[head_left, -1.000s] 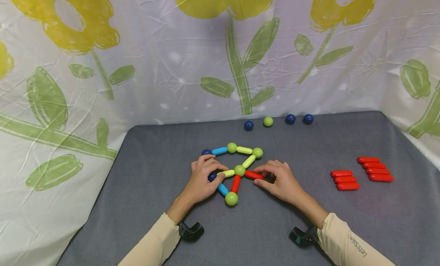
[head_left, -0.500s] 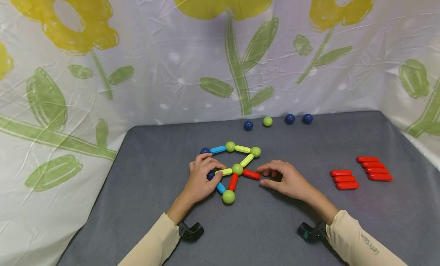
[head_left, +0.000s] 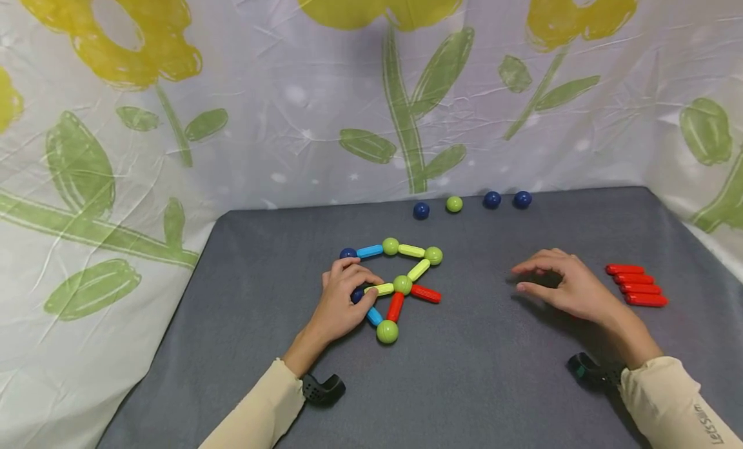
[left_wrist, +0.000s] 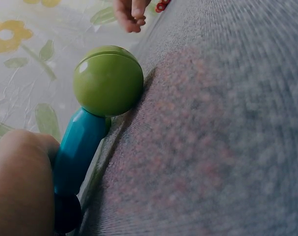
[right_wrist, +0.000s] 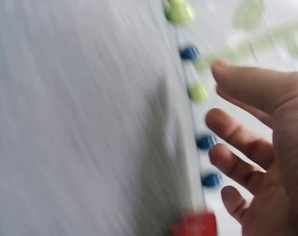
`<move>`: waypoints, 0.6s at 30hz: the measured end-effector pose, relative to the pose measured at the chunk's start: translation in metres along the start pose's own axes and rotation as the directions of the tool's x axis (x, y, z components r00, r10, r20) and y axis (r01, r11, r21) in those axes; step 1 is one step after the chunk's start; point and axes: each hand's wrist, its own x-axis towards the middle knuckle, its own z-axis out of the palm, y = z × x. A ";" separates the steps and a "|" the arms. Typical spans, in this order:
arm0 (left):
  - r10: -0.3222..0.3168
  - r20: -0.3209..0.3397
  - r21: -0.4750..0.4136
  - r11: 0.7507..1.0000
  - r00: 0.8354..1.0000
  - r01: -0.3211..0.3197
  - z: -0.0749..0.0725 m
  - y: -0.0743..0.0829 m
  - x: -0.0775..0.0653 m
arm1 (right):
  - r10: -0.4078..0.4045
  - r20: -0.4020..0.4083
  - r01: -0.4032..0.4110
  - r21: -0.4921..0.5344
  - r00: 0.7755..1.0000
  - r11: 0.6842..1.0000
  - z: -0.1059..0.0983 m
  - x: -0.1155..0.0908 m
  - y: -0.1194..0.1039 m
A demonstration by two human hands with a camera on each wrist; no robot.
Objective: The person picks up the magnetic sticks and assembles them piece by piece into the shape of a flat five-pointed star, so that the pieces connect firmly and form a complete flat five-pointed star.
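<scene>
The right hand (head_left: 571, 286) has moved toward the loose red rods (head_left: 640, 289).

"What sort of place is this?"

"A screened-off recording spot, seemingly: a flower-printed sheet (head_left: 255, 146) runs from nine o'clock through twelve to three, hiding whatever lies beyond."

"Home or lab?"

"Can't tell. A grey-covered table (head_left: 464, 384) spreads toward six, with one black wrist device (head_left: 319, 391) near half past six, a second device (head_left: 583, 368) near four."
</scene>
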 end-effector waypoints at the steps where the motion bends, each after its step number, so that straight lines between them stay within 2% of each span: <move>1: 0.001 -0.001 -0.001 1.000 1.000 -0.001 0.000 0.000 0.000 | 0.018 0.006 -0.018 -0.021 1.000 1.000 -0.007 -0.002 0.004; 5: 0.009 -0.006 0.004 1.000 1.000 -0.009 0.000 0.001 0.000 | 0.143 0.058 -0.140 -0.051 0.988 0.989 -0.033 -0.013 0.021; 10: 0.013 -0.012 0.008 1.000 1.000 -0.013 0.000 0.001 0.000 | 0.280 0.126 -0.271 -0.085 0.952 0.959 -0.053 -0.024 0.034; 14: 0.017 -0.016 0.011 1.000 1.000 -0.017 0.001 0.000 0.000 | 0.309 0.134 -0.298 -0.096 0.941 0.950 -0.058 -0.028 0.039; 18: 0.014 -0.016 0.015 1.000 1.000 -0.014 0.001 0.000 -0.001 | 0.298 0.118 -0.292 -0.065 0.947 0.954 -0.053 -0.027 0.040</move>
